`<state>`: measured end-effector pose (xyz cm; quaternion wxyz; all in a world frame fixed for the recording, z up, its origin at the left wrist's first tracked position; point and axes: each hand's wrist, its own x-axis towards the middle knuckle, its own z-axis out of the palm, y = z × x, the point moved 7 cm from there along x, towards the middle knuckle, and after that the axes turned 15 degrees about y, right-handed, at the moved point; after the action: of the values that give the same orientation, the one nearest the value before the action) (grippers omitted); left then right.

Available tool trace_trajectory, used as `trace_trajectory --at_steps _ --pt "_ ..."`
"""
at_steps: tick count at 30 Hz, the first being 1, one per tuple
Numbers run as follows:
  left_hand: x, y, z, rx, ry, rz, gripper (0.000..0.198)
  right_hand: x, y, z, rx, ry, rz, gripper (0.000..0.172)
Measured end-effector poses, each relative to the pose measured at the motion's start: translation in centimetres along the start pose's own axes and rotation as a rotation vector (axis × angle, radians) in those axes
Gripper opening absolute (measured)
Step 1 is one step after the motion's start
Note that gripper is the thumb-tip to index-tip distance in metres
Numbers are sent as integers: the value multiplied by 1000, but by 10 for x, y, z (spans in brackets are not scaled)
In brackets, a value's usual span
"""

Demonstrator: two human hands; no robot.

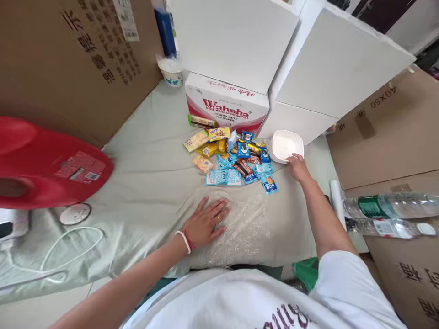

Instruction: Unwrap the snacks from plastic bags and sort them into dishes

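Pale cloth-covered surface (147, 151), with white panels (233, 41) and a Wahaha carton (224, 107) along the far edge and a red jug (51, 148) by the left edge. Holding a white container (284, 142) by its near rim with the right hand (298, 168), toward the far right corner; cannot tell whether lifted or resting. Resting the left hand (202, 226) palm down, fingers spread wide, on clear plastic film (247, 224) by the near edge. Between carton and film, a loose heap of wrapped snacks (243, 167), just beside the container. Beside the right edge, two plastic bottles (377, 207).
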<state>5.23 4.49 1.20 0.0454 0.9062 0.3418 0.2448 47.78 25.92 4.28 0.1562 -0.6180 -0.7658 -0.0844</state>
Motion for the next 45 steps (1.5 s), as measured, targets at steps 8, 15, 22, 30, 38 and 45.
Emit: trace_trajectory --at_steps 8,15,22,30,38,45 --pt "-2 1 -3 -18 -17 -18 61 -9 -6 3 27 42 11 37" --pt "0 0 0 -27 -72 -43 63 -28 4 -17 -43 75 149 35" --pt "-7 -1 -9 -10 -82 -186 69 -28 -31 -52 -70 144 158 51" --pt "-8 -5 -7 68 -72 -294 64 -173 -238 -49 300 9 -136 49" --pt "-18 -28 -18 131 -63 -348 79 -182 -197 -50 300 28 152 50" --pt "-18 -26 -20 106 -66 -344 81 -44 -209 -36 141 76 264 55"
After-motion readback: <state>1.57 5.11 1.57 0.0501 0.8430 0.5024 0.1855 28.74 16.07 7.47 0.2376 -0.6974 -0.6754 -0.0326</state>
